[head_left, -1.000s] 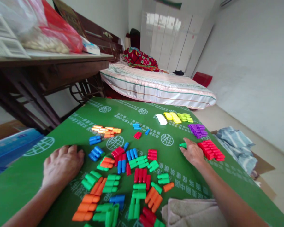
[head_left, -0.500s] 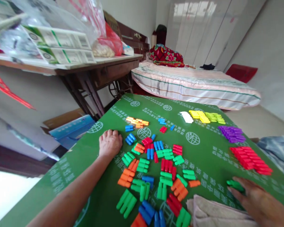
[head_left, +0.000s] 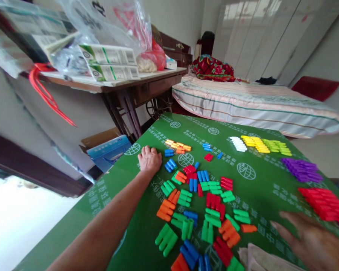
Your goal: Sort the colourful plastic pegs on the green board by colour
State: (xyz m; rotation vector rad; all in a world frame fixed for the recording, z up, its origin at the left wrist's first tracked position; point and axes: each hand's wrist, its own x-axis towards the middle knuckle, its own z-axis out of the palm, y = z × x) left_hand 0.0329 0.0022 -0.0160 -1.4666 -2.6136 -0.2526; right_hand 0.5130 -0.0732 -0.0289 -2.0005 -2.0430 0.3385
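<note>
Resting curled left hand (head_left: 150, 160) on table (head_left: 271, 188) at ten o'clock from loose blocks (head_left: 214, 201); holding out blurred right hand (head_left: 307, 237) at four o'clock; not showing enough to tell either grasp. Probably handling light, stiff, slippery; best pinching by sides.

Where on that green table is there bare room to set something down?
The green table is bare between the mixed-colour pieces and the purple pieces, and along its left edge beyond the left forearm. The near middle is crowded: those mixed-colour pieces lie close together, some touching, beside the cloth.
</note>
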